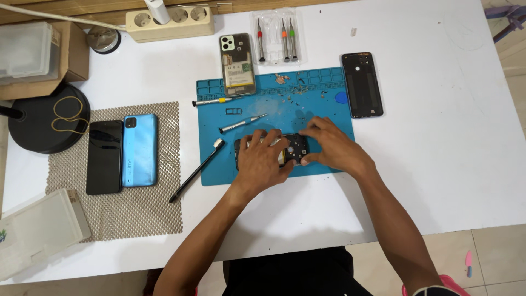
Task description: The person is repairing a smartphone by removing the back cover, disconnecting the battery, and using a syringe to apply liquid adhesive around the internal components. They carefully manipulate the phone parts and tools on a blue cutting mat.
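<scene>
An opened black phone [296, 148] lies on a blue repair mat [323, 118], with its inner parts showing. My left hand [263, 161] covers its left part, fingers pressing on it. My right hand [334, 145] grips its right end, thumb under the lower edge. Two small screwdrivers [241, 124] and a thin black brush tool [194, 175] lie left of my hands on the mat.
Another opened phone [238, 64] rests at the mat's top. A black back cover [361, 85] lies to the right. A blue phone [139, 151] and a black phone [104, 157] sit on a mesh pad. A screwdriver case [276, 35], power strip [170, 22] and boxes stand behind.
</scene>
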